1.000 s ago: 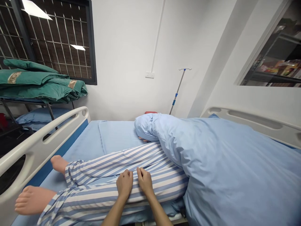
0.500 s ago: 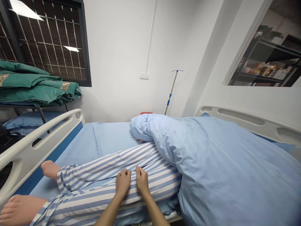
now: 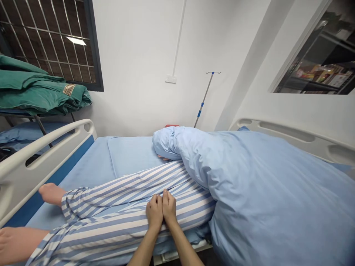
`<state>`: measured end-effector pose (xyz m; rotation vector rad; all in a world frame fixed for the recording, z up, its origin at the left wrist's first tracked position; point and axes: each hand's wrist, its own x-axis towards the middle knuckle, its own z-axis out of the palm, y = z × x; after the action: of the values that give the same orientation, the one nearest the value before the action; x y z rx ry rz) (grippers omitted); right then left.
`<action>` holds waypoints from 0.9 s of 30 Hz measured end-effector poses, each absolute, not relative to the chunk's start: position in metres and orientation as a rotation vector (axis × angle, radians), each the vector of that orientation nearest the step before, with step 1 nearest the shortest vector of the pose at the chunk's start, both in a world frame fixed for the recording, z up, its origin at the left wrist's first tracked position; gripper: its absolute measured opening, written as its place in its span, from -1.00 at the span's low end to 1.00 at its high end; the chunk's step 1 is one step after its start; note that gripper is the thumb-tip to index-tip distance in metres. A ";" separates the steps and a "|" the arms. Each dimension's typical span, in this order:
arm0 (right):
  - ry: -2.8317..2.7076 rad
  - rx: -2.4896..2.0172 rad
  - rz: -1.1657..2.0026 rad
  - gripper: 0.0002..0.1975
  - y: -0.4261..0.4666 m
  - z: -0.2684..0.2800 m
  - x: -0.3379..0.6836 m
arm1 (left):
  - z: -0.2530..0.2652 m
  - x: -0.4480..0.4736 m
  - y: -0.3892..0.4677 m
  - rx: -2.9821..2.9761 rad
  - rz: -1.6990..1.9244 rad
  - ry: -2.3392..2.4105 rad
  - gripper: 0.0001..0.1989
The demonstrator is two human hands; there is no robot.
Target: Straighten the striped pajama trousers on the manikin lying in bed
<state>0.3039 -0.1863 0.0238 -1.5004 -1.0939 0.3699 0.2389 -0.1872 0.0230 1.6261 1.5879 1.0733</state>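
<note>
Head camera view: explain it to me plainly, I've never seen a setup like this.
There is no machine here. A camera on a person's head looks forward and down, so the bare left hand and right hand are the wearer's own. On the bed lie two legs in striped trousers, with bare feet at the left of the picture. A blue quilt covers the right part. Both hands, fingers curled, sit side by side over the nearer leg; whether they hold any cloth, I cannot tell.
</note>
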 end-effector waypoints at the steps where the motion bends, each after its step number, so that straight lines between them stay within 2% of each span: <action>1: -1.101 -1.503 0.368 -0.60 -0.186 0.024 0.304 | 0.023 0.238 -0.187 1.650 1.062 1.585 -0.70; 15: -1.391 -1.594 0.446 -0.54 -0.172 0.037 0.319 | 0.035 0.237 -0.191 1.706 0.854 1.768 -0.69; 20: -1.579 -1.658 0.364 -0.52 -0.173 0.052 0.332 | 0.037 0.240 -0.191 1.740 0.780 1.825 -0.69; 27: -1.525 -1.760 0.147 -0.56 -0.193 0.023 0.324 | 0.033 0.240 -0.190 1.766 0.794 1.796 -0.71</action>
<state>0.3244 -0.1929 0.0235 -1.7595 -1.5249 0.1467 0.2403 -0.1904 0.0325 1.7665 1.7965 0.7937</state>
